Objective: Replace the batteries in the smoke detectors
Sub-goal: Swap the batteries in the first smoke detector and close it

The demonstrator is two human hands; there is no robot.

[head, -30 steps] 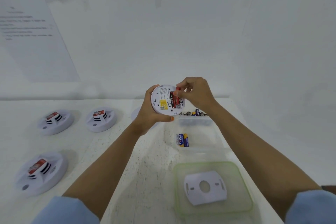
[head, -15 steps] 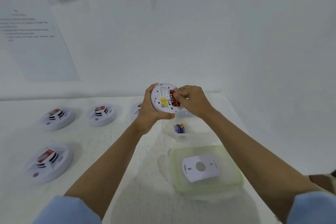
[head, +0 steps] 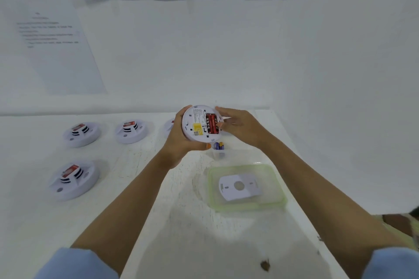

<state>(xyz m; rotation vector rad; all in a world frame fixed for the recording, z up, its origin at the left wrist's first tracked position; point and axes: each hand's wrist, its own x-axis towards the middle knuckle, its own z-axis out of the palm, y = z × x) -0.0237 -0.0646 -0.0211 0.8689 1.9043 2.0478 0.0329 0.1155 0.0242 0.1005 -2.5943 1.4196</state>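
Smoke detector (head: 196,125) sits back-up in my left hand (head: 179,141), fingers curled round its rim, above the tabletop's (head: 181,222) far edge. My right hand (head: 240,127) lies beside it, fingers nearly straight, tips touching its red batteries (head: 211,123).

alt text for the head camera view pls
A person's left hand holds a white smoke detector with its back to the camera, two red batteries in its open compartment, the right hand reaching to them. Other detectors sit on the white table to the left; a white plate lies in a green-rimmed tray to the right.
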